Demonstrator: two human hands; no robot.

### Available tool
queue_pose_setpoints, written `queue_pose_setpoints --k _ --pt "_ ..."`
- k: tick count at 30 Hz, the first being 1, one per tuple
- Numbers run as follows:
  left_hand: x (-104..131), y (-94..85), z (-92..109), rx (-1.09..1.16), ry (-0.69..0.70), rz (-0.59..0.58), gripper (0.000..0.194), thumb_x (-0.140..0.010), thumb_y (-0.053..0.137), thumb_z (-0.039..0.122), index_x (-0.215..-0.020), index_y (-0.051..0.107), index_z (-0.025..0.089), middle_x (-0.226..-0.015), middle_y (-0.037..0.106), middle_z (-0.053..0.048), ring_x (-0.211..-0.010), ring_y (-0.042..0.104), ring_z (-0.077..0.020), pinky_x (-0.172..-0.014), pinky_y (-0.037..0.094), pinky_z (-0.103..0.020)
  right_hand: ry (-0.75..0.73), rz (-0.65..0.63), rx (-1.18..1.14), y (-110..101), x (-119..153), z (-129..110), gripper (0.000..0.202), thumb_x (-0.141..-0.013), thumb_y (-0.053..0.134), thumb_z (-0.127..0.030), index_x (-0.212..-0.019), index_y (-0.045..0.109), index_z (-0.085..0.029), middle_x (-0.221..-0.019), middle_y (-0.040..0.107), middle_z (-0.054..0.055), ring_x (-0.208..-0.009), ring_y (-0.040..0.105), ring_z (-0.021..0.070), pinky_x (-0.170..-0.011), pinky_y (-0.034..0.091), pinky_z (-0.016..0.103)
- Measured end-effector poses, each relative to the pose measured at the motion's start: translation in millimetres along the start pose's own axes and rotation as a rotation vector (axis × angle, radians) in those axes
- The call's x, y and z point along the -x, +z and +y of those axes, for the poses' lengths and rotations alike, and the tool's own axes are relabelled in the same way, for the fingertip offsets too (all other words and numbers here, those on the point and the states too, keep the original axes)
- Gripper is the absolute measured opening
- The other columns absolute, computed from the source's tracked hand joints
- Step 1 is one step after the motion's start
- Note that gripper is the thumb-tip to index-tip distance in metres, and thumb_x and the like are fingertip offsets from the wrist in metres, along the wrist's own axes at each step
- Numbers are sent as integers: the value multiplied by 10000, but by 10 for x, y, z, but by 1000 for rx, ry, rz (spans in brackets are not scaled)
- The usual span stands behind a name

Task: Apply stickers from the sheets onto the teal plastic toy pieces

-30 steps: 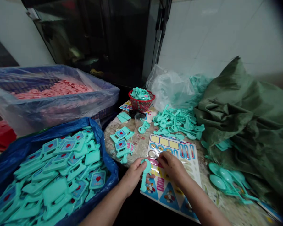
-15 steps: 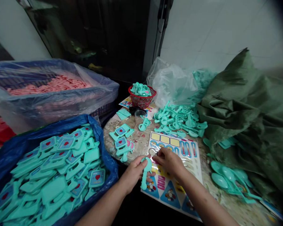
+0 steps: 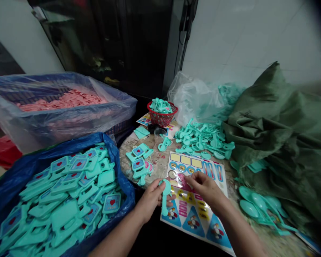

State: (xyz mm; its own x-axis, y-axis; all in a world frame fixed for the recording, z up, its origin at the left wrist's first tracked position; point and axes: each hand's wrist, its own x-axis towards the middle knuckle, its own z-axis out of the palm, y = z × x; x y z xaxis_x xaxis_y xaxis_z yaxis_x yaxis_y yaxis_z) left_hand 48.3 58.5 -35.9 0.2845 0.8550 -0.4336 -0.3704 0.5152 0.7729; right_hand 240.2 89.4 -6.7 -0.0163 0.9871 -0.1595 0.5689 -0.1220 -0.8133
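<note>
My left hand (image 3: 153, 194) is closed around a small teal plastic toy piece (image 3: 165, 198) with a round head and a narrow handle. It is held upright, just over the left edge of a sticker sheet (image 3: 194, 230). Above the sheet, the fingers of my right hand (image 3: 203, 187) are pinched at the right edge of a round pink sticker (image 3: 182, 180) with white lines. I cannot tell whether the sticker has fully left the sheet. To the left on the table lie teal pieces (image 3: 139, 164), some with heart stickers or pink round stickers.
A blue-lined bin (image 3: 123, 185) of teal toy pieces stands at left, behind it a plastic-covered crate (image 3: 112, 103) of pink pieces. A red basket (image 3: 162, 118), a teal pile (image 3: 203, 137), teal spoon-shaped pieces (image 3: 260, 203) and a green sack (image 3: 259, 117) surround the sheet.
My right hand has shifted a little to the right over the sheet, and the round pink sticker now shows at its fingertips. My left hand keeps hold of the teal toy piece.
</note>
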Motion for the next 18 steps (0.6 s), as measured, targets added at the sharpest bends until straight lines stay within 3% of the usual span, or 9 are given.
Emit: queue_pose_setpoints --k 6,12,18 --pt "179 156 48 233 110 -115 279 -827 566 341 -1041 582 162 -1005 675 -96 -866 659 -210 -796 495 -341 104 -5 -416 107 443 -146 371 -719 587 -549 -670 457 -205 -613 451 -50 -589 414 107 -558 350 220" --pt "413 374 96 212 163 -193 328 -873 508 274 -1188 532 187 -1048 663 -96 -957 628 -216 -804 478 -320 145 13 -547 195 660 -332 397 -681 627 -554 -650 413 -221 -563 410 -66 -496 354 92 -453 304 212" --pt "544 444 95 180 185 -200 361 -880 503 272 -1240 505 236 -1118 634 -75 -1033 588 -215 -878 447 -350 93 71 -553 198 721 -461 439 -612 668 -571 -613 411 -215 -547 464 -50 -512 410 98 -484 344 221"
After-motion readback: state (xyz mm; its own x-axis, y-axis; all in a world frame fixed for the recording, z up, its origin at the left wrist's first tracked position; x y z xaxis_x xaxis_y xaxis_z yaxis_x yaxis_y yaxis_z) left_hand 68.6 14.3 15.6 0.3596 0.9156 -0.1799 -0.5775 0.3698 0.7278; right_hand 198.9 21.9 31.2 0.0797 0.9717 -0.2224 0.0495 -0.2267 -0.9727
